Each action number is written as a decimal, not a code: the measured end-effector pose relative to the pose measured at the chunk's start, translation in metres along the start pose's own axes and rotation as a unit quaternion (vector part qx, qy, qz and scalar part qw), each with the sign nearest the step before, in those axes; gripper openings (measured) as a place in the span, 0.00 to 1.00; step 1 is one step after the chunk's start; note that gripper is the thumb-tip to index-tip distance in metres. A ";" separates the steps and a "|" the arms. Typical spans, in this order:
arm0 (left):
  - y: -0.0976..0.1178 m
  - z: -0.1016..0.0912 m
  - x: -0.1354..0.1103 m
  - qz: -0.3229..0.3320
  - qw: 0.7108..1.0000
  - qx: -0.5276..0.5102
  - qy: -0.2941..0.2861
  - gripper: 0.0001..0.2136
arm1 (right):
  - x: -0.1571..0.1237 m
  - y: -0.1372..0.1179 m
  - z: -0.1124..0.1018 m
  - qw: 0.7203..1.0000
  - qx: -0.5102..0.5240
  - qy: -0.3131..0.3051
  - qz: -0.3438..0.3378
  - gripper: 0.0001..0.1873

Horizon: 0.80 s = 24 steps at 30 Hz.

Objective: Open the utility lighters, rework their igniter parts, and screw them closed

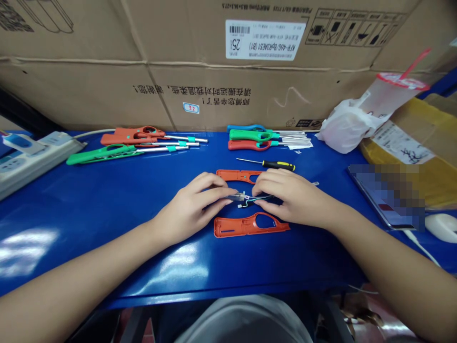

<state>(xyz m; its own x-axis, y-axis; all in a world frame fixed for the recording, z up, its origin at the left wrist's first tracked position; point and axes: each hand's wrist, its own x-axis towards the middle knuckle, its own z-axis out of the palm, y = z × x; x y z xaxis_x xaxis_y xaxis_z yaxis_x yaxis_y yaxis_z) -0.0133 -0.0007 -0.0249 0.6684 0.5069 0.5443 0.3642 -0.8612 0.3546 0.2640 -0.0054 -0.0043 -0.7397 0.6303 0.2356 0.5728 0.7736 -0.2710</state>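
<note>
Detail obscured in the head view. We find the small metal part [238, 196] and its thin wires [260, 199] partly covered by the left hand [191, 207] and right hand [293, 197]; their connections are too small to tell. The orange plastic half-shell [239, 176] runs under both hands. We cannot read the pixelated handheld device [387, 195]. The cardboard carton [214, 33] and white rounded object [442, 227] are cut off by the frame.
</note>
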 end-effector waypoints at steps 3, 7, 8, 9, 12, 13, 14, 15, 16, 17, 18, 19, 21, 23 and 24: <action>0.000 0.000 0.000 0.007 1.000 0.004 0.006 0.10 | 0.000 -0.001 0.002 1.000 0.016 0.005 0.010 0.05; 0.002 0.000 0.000 0.019 1.000 -0.003 0.008 0.12 | -0.001 0.000 0.004 1.000 0.021 0.006 0.013 0.05; 0.002 0.000 0.000 0.024 1.000 -0.006 0.006 0.12 | -0.001 0.000 0.004 1.000 0.018 0.003 0.010 0.05; 0.002 -0.001 -0.001 0.028 1.000 -0.009 0.004 0.13 | -0.001 0.001 0.004 1.000 0.016 0.001 0.005 0.06; 0.002 -0.002 -0.002 0.030 0.999 -0.017 -0.002 0.14 | -0.002 0.002 0.004 1.000 0.018 0.003 -0.005 0.07; 0.002 -0.002 -0.003 0.029 0.999 -0.020 -0.004 0.14 | -0.002 0.002 0.003 1.000 0.018 0.006 -0.007 0.07; 0.001 -0.002 -0.003 0.025 0.999 -0.022 -0.007 0.14 | -0.002 0.002 0.003 1.000 0.016 0.006 -0.008 0.07; 0.001 -0.002 -0.003 0.021 0.999 -0.024 -0.011 0.15 | -0.002 0.002 0.002 1.000 0.013 0.006 -0.008 0.07; 0.001 -0.002 -0.003 0.016 0.999 -0.026 -0.018 0.14 | -0.002 0.001 0.002 1.000 0.009 0.005 -0.008 0.08; 0.001 -0.002 -0.003 0.009 0.999 -0.029 -0.028 0.14 | -0.002 0.001 0.002 1.000 0.006 0.004 -0.007 0.08; 0.001 -0.002 -0.003 0.001 0.999 -0.033 -0.037 0.14 | -0.001 0.001 0.002 1.000 0.004 0.001 -0.005 0.08; 0.002 -0.001 -0.003 -0.010 0.998 -0.039 -0.047 0.14 | -0.001 0.001 0.002 1.000 0.004 -0.001 -0.005 0.08; 0.004 -0.001 -0.002 -0.035 0.996 -0.054 -0.064 0.12 | -0.001 0.001 0.002 1.000 0.003 -0.003 -0.005 0.08; 0.006 0.000 -0.001 -0.058 0.993 -0.067 -0.077 0.10 | -0.001 0.002 0.002 1.000 0.000 -0.003 -0.006 0.07; 0.007 0.000 0.000 -0.067 0.992 -0.070 -0.082 0.10 | -0.002 0.001 0.001 1.000 -0.003 -0.002 -0.006 0.08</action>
<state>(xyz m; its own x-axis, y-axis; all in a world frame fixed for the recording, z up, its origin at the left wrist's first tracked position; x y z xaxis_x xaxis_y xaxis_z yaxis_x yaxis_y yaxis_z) -0.0109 -0.0072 -0.0227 0.7212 0.5933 0.3576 0.3714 -0.7669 0.5233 0.2655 -0.0053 -0.0063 -0.7474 0.6212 0.2357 0.5666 0.7812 -0.2622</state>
